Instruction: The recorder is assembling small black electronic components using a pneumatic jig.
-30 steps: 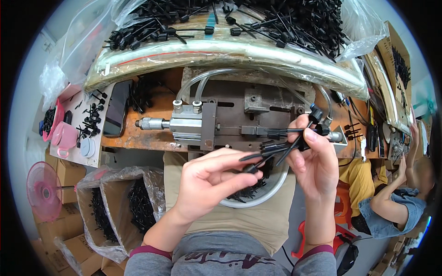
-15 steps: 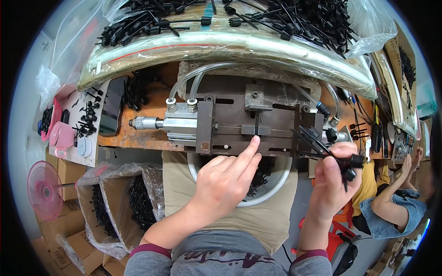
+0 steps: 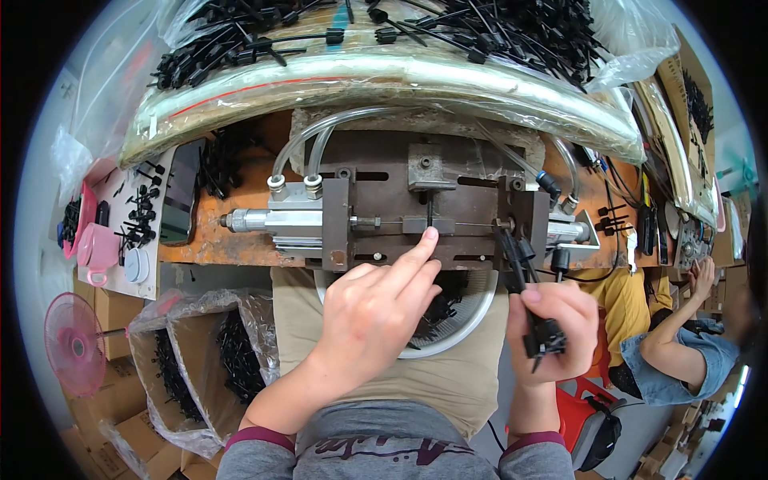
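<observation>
My left hand [image 3: 374, 310] reaches over the brown metal fixture [image 3: 392, 166]. Its stretched index fingertip touches the lower end of a thin black piece [image 3: 430, 210] standing in the small central block [image 3: 414, 225]; the hand grips nothing. My right hand [image 3: 570, 320] is closed around a bunch of black plastic parts [image 3: 524, 276] with long thin stems and knobbed heads. The stems point up, close to the fixture's right-hand end block. Fingers and overlapping parts hide some of the bunch. Below the fixture, a white basket [image 3: 482, 316] on my lap contains more black parts.
Metal cylinders [image 3: 296, 220] with clear air tubes flank the fixture. Behind it, a plastic-wrapped ledge [image 3: 384, 80] carries a heap of black parts [image 3: 512, 32]. Lined boxes [image 3: 196, 344] and a pink fan [image 3: 76, 344] stand left. Another person [image 3: 688, 344] sits at right.
My right hand has turned and shifted slightly left, bringing the bunch's stems more upright beside the fixture. My left fingertip stays at the central block. The whole view has shifted slightly.
</observation>
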The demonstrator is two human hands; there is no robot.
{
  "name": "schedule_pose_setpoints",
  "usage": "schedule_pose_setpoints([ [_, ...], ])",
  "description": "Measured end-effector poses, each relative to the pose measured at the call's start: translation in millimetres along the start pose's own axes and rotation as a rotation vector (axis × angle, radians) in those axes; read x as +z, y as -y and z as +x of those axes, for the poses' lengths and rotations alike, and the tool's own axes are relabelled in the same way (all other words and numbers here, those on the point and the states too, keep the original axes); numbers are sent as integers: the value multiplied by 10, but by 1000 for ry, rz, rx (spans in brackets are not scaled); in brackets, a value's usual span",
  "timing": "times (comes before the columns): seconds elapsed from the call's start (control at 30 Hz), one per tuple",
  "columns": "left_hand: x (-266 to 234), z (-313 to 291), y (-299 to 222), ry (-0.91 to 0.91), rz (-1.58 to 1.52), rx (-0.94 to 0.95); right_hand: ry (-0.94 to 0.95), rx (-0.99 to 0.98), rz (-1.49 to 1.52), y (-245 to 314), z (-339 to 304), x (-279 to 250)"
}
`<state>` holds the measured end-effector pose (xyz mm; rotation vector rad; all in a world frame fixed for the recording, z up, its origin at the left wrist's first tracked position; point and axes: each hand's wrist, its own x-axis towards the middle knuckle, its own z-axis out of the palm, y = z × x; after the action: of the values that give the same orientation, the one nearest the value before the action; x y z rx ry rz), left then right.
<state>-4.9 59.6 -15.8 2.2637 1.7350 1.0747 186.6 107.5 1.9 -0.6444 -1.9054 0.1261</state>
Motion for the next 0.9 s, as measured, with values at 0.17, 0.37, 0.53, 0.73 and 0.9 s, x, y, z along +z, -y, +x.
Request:
schedule_pose_setpoints([
  [0.17, -206, -51, -247, -30, -733, -82, 83, -158, -126, 27, -83, 28],
  [0.37, -224, -90, -238, -77, -660, -36, 112, -205, -164, 109, -125, 97],
  [0.53, -195, -150, -187, -90, -377, -27, 44, -40, -47, 63, -121, 36],
  [0.73, 32, -102, 13, -49, 29, 77, -26, 68, -19, 65, -156, -3],
  [0.9, 17, -2, 19, 1, 97, 67, 25, 29, -108, 110, -155, -68],
])
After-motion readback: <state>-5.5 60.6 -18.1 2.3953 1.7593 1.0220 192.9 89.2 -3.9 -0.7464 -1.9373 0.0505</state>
